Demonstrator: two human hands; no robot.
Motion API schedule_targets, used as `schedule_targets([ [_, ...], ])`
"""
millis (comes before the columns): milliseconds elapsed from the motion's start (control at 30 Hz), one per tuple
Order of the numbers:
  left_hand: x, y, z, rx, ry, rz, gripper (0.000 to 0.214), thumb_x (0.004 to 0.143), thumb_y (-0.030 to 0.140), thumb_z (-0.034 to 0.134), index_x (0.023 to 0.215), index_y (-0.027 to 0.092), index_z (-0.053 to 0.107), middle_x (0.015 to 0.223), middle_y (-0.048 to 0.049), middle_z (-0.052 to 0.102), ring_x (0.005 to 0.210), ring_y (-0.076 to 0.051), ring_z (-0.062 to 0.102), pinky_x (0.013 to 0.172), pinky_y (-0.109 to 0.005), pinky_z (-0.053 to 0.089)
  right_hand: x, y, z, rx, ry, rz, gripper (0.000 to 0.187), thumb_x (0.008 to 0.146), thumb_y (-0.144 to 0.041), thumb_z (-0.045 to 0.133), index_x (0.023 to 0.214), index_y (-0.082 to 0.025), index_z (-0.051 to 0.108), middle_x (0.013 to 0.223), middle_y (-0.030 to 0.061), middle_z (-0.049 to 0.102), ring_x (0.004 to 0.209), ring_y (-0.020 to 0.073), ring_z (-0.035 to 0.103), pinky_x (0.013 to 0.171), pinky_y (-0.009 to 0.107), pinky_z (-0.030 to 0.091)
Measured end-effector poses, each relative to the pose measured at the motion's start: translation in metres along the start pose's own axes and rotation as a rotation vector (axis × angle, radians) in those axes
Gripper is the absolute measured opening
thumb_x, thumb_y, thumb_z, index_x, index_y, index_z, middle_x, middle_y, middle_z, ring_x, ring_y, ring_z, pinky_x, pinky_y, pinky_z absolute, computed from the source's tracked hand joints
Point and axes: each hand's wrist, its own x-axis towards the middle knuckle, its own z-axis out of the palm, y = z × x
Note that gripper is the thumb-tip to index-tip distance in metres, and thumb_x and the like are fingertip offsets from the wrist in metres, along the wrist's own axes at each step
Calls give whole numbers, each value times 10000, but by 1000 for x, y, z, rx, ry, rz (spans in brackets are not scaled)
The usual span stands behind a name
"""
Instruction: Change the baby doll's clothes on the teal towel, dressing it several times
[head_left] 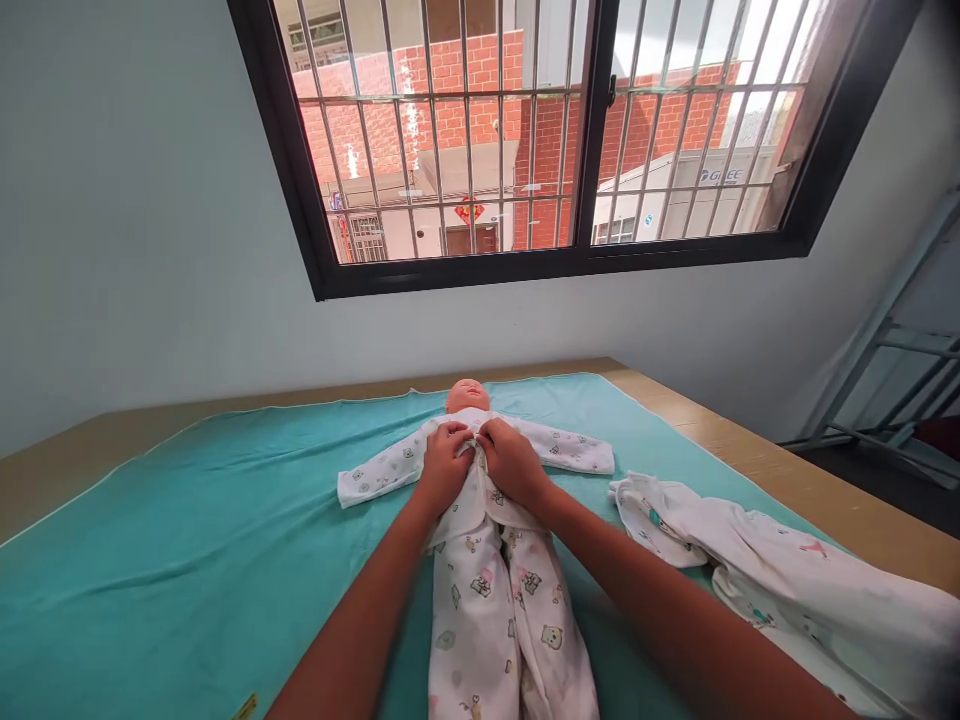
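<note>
A baby doll (467, 396) lies on its back on a turquoise cloth (225, 560), its head toward the wall. It wears a white printed baby top (382, 470) with the sleeves spread to both sides, and white printed pants (480, 610) below. My left hand (448, 462) and my right hand (510, 458) meet at the chest, thumbs and fingers pinched on the front edges of the top. Whatever fastener lies between the fingertips is too small to make out.
Another white printed baby garment (795, 570) lies crumpled on the cloth at the right. The wooden tabletop (697, 440) shows along the far and right edges. Behind it are the wall and a barred window (465, 255); a metal frame (862, 370) stands at far right.
</note>
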Motion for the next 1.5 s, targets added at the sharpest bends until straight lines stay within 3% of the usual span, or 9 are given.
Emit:
schedule_targets([
  [333, -1, -1, 4, 68, 32, 1, 229, 792, 153, 529, 867, 236, 730, 1151, -62, 582, 1132, -256, 475, 1048, -474, 351, 1, 0, 2, -100, 4, 45, 161, 894, -156, 439, 779, -198, 543, 856, 37, 627, 813, 192, 502, 685, 305, 279],
  [467, -2, -2, 5, 40, 39, -4, 203, 801, 182, 548, 901, 222, 720, 1169, -66, 582, 1148, -258, 473, 1051, -468, 353, 3, 3, 0, -57, -24, -12, 140, 882, -167, 474, 764, -199, 541, 831, 33, 618, 785, 184, 501, 697, 300, 312],
  [600, -3, -2, 5, 7, 62, 28, 206, 830, 266, 576, 982, 220, 706, 1178, -73, 581, 1141, -250, 490, 1039, -448, 373, 1, 0, -2, 4, 27, -65, 121, 870, -178, 491, 760, -199, 537, 811, 36, 599, 780, 184, 498, 717, 301, 354],
  [967, -3, -3, 5, 54, 123, 85, 261, 860, 224, 536, 1044, 259, 718, 1121, -52, 619, 1057, -222, 535, 981, -406, 422, -3, -8, 1, -71, 68, -196, 159, 805, -83, 455, 706, -206, 479, 821, 60, 582, 816, 201, 494, 755, 312, 387],
  [1233, -2, -5, 5, 77, 113, 79, 238, 857, 221, 543, 1006, 258, 725, 1118, -54, 617, 1065, -229, 532, 981, -418, 421, -2, -3, 2, 84, 41, -45, 99, 804, -149, 452, 731, -201, 493, 737, 17, 556, 687, 159, 466, 657, 278, 369],
  [1500, -3, 2, 3, 82, 87, 78, 223, 861, 189, 543, 966, 232, 735, 1130, -66, 627, 1084, -233, 531, 989, -420, 422, 1, 3, 4, 188, 52, 91, 118, 836, -220, 487, 726, -192, 521, 739, 19, 607, 690, 155, 509, 677, 285, 389],
])
